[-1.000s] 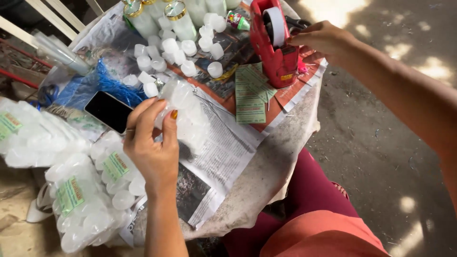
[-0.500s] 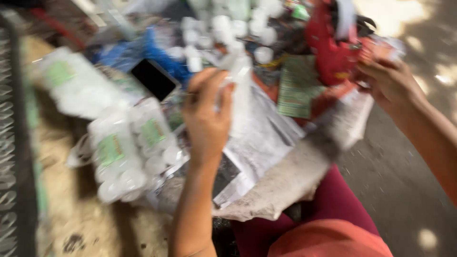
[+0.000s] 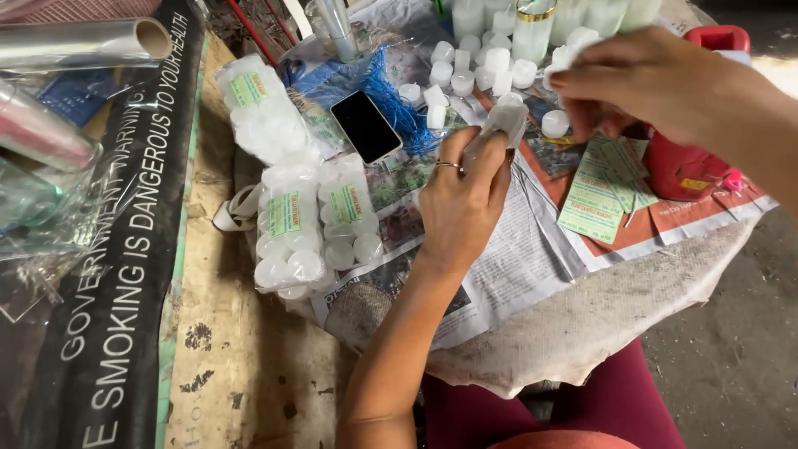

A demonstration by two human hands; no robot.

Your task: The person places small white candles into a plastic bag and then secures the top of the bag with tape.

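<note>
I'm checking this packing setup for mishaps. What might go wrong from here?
The left hand pinches a thin clear plastic bag above loose small white bottles; a careless sweep might knock them over. The right hand hovers near the red tape dispenser and paper labels, which may get brushed off. The phone lies among clutter and might get bumped.

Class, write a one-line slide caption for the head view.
Left hand holds a clear plastic bag; right hand reaches over small white bottles.
</note>
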